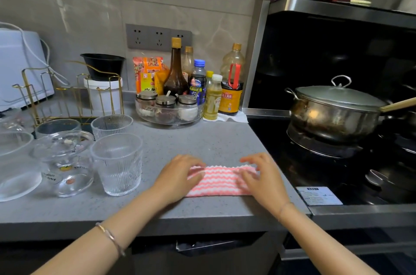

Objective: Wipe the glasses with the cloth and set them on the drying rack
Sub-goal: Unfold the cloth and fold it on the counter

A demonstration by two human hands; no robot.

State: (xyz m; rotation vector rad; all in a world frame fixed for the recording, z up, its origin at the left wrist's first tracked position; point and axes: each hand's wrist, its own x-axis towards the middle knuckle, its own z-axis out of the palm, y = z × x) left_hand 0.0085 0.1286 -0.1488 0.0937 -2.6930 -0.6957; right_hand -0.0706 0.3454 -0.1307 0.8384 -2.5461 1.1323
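The folded pink-and-white cloth [219, 181] is lying at the front edge of the counter [202, 137], near its right edge. The left hand [177, 175] is curling its fingers over the cloth's left end, gripping it. The right hand [261, 175] is resting bent fingers on the right end; whether it is gripping cannot be told. The ribbed glasses [117, 164] are standing further left, with the drying rack [67, 92] behind them.

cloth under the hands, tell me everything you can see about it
The cloth is pink with white zigzag stripes and looks soft and fleecy. It lies flat as an oblong on the grey countertop, near its front edge. The left hand rests on its left end, the right hand on its right end; whether either pinches it cannot be told.
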